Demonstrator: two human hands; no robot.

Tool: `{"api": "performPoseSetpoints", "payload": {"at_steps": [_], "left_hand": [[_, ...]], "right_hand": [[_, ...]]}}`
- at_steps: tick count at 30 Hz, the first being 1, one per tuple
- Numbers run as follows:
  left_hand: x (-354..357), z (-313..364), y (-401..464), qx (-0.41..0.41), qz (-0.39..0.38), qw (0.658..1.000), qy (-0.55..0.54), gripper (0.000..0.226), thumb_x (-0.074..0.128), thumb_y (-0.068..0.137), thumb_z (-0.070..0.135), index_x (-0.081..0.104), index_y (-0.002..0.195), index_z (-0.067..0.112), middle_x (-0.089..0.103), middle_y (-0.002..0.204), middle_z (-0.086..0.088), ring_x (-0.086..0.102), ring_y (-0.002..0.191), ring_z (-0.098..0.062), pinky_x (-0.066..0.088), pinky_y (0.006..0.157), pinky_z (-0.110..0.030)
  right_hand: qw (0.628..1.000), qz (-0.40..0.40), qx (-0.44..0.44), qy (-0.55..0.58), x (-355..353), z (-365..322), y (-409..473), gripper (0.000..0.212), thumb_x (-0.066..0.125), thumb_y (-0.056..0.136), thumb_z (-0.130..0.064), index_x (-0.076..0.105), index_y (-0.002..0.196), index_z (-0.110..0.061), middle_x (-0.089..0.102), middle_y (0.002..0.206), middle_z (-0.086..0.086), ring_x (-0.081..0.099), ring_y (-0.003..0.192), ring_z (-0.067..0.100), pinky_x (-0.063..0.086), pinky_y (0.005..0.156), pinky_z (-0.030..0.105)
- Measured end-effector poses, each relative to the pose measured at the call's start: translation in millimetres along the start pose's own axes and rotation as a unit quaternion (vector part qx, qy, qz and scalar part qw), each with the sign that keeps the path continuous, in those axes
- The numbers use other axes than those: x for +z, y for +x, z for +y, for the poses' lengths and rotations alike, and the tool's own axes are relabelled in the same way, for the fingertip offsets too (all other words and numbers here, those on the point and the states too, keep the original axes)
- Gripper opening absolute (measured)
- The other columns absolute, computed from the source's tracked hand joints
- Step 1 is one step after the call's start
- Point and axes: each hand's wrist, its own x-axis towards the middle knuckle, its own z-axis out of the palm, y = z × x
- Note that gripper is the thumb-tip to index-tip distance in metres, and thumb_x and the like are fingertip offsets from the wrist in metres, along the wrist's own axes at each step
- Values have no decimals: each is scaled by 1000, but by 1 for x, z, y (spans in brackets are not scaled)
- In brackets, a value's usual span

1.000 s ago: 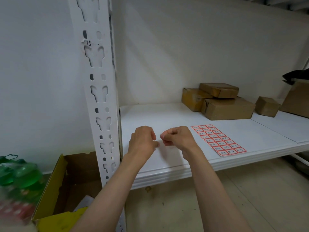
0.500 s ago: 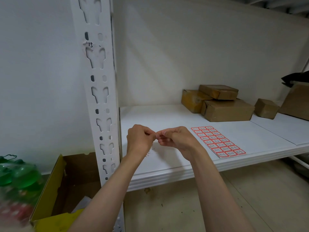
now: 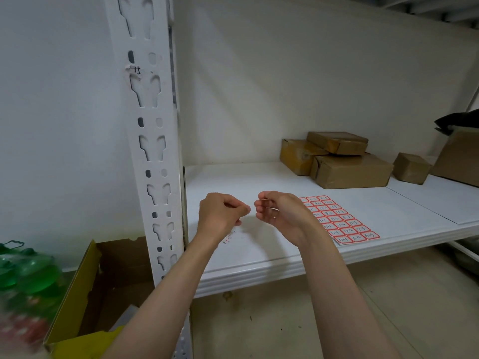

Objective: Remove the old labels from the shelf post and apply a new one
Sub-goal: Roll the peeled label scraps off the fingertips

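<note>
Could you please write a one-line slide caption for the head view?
Both hands, left and right, curled above the shelf beside the label sheet and post.

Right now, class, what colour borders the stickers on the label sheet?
Red, on the label sheet, clearest in the head view.

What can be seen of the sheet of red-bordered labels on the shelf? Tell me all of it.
The label sheet lies flat on the white shelf board, near its front edge, turned at a slant. It looks like paper: a grid of small white rounded labels with red borders, three across, each with dark handwritten marks too small to read. Its near-left part is hidden behind the right hand, which is raised in front of it; contact cannot be told. The cardboard boxes sit apart, farther back.
</note>
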Motion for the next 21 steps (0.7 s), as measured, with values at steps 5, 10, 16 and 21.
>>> {"api": "performPoseSetpoints", "payload": {"at_steps": [5,10,16,21], "left_hand": [[-1,0,1,-20,-34,998,41,1,80,78,11,80,77,11,76,76,-2,75,65,-22,64,73,-45],[3,1,0,1,-60,995,76,13,69,90,14,81,87,11,75,81,-10,71,66,-21,63,72,-49],[1,4,-3,4,-60,994,89,6,78,82,10,82,78,12,77,75,-12,74,66,-28,63,69,-51],[1,8,-1,9,-43,991,124,19,95,63,19,78,65,13,72,63,-1,66,55,-19,59,59,-32]], "right_hand": [[1000,13,-7,-11,1,-3,-2,13,53,98,-7,65,93,-3,65,81,12,60,71,20,55,72,31],[1000,23,-15,-14,1,-5,-4,14,53,97,-7,65,91,-4,65,80,12,60,70,20,54,72,31],[999,27,-21,-15,2,-7,-6,14,51,97,-7,64,92,-4,64,79,11,59,69,20,53,69,29],[999,29,-25,-18,3,-8,-6,14,51,97,-7,64,92,-4,65,78,11,59,68,19,53,68,29]]}}
